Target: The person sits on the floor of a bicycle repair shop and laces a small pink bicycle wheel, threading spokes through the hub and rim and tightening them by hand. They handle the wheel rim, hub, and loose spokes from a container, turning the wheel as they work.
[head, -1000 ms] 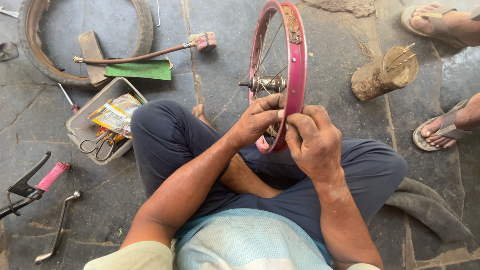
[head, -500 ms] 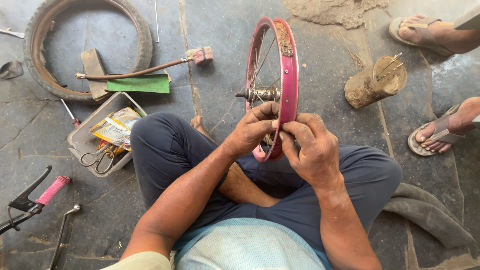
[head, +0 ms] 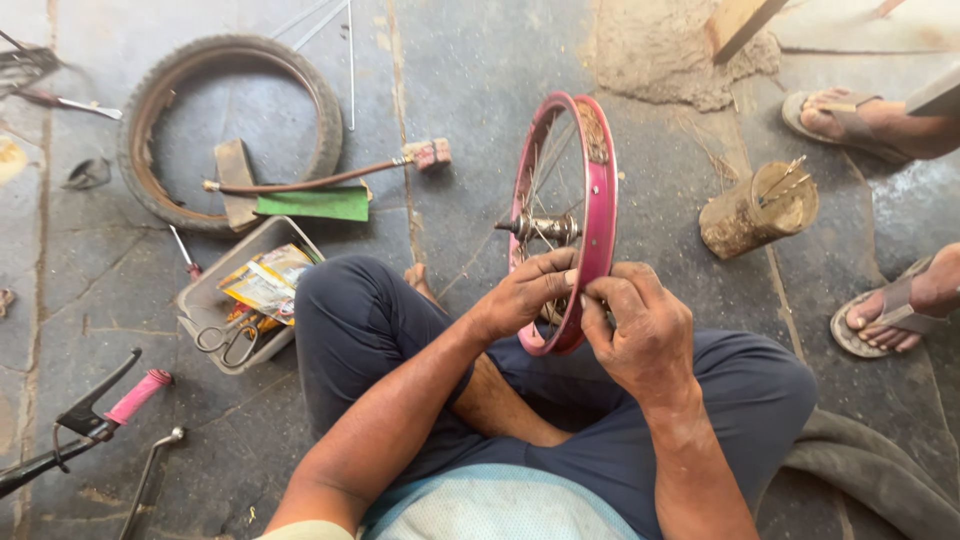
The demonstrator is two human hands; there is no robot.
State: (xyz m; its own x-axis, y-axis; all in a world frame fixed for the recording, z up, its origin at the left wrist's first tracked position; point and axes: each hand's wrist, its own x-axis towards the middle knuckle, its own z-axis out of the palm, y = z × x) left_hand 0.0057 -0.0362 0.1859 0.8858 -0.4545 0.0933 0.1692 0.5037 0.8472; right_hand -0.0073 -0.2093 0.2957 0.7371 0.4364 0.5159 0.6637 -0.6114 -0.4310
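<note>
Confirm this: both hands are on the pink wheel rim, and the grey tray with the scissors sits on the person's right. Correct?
Not quite. The head view shows both hands, left hand and right hand, on the pink wheel rim, but the grey tray with the scissors sits on the person's left.

A floor-level bicycle repair spot: stone paving strewn with a tyre (head: 230, 130), tool tray (head: 215, 300) and handlebar (head: 90, 420).

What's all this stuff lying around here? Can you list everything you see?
wheel rim: one, pink, upright on the lap
tyre: one, black, upper left floor
tray: one, grey, by the left knee
scissors: one, dark, in tray
green sheet: one, by tyre
wooden block: one, brown, right of rim
handlebar grip: one, pink, lower left
sandalled feet: two, another person's, right edge
left hand: on rim's left side
right hand: on rim's edge
</note>
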